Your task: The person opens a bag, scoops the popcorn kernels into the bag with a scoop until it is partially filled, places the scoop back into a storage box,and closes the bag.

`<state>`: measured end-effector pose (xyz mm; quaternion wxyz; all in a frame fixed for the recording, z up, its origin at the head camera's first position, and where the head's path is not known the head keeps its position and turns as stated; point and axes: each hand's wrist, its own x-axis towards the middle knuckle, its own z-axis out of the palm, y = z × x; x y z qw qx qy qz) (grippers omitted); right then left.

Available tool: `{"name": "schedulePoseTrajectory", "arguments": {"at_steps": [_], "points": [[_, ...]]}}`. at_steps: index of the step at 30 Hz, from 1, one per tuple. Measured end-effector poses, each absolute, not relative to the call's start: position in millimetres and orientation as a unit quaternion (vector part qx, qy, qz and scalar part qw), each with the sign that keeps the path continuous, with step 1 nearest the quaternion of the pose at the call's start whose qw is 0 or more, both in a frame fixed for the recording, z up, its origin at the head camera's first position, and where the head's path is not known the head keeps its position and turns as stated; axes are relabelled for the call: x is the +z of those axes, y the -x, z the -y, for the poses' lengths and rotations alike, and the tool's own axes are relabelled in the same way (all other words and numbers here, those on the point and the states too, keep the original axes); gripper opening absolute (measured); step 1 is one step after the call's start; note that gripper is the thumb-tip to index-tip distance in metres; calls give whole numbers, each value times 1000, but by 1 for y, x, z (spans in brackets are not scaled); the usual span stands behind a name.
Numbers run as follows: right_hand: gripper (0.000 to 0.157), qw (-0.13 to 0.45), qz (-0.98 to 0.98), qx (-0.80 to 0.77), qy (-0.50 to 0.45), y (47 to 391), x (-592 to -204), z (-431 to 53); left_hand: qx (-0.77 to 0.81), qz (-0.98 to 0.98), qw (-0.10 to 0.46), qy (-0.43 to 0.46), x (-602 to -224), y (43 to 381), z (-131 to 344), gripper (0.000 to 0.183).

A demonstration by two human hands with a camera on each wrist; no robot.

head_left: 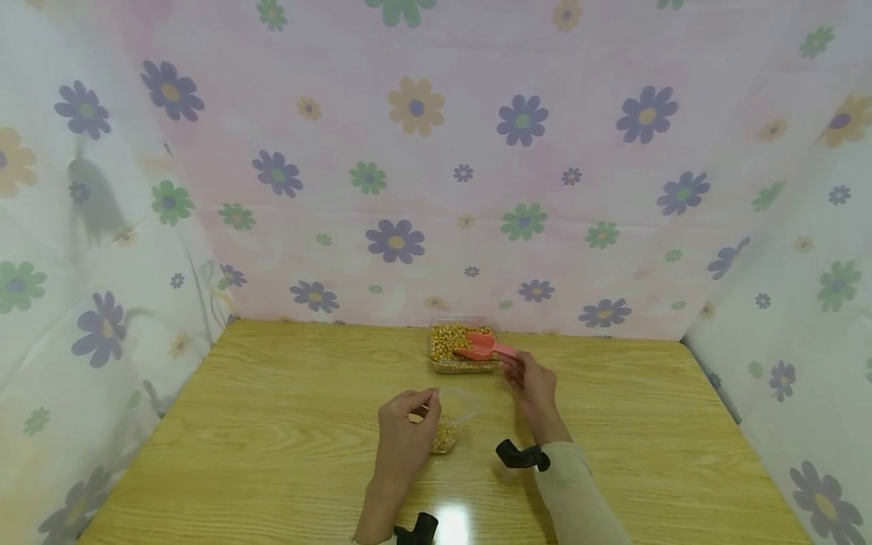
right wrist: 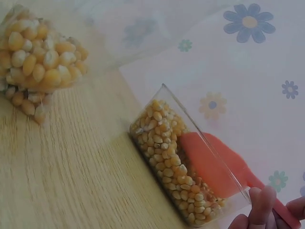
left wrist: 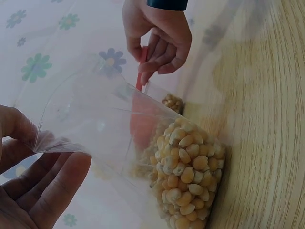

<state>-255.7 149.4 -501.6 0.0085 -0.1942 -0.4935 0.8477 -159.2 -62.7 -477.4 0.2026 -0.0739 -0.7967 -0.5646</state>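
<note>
My right hand grips the handle of a red scoop, whose blade dips into corn kernels inside a clear rectangular container. In the right wrist view the scoop leans over the container's rim, its blade among the kernels. My left hand pinches the upper edge of a clear plastic bag between thumb and fingers. Corn kernels fill the bag's lower part, which rests on the table. The bag's mouth spreads toward the right in the head view.
The wooden table runs back to a flower-printed cloth, which also hangs at both sides. The container stands close to the back cloth, and the bag is nearer to me. A black wrist mount sits on my right forearm.
</note>
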Motion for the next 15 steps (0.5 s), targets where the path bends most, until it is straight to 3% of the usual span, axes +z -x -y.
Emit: {"name": "schedulePoseTrajectory", "arguments": {"at_steps": [15], "points": [[26,-29,374,913,158,248,-511,-151,-576,789,205,68,-477,161,63,13]]}}
